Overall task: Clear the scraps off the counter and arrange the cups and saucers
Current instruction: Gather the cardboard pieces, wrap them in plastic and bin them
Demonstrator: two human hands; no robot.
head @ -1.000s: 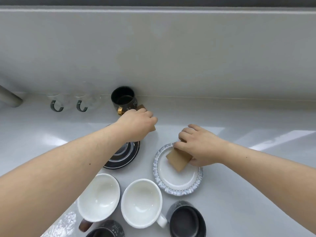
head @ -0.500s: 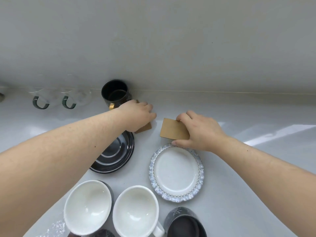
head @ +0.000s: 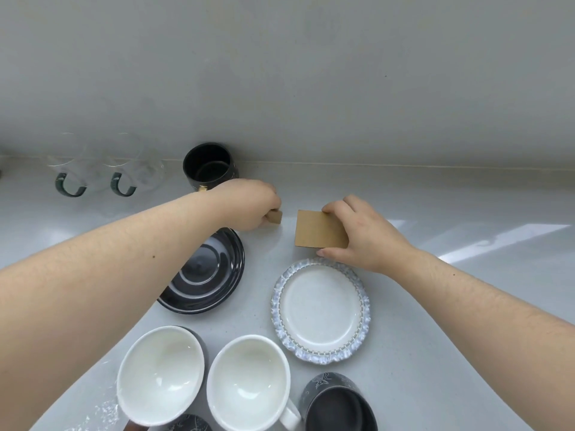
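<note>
R hand (head: 357, 234) pinches big card scrap (head: 320, 233); L hand (head: 249, 206) grips small scrap (head: 275, 216). Risk: L forearm low over black saucer (head: 211, 275), could knock it across bench (head: 435, 306).

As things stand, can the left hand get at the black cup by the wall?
Probably yes. The left hand sits right in front of the black cup with nothing between them, but it is closed on a small cardboard scrap, so it would likely need to drop that first.

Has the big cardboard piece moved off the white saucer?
Yes. The cardboard in the right hand went from over the white saucer to the counter behind it.
</note>
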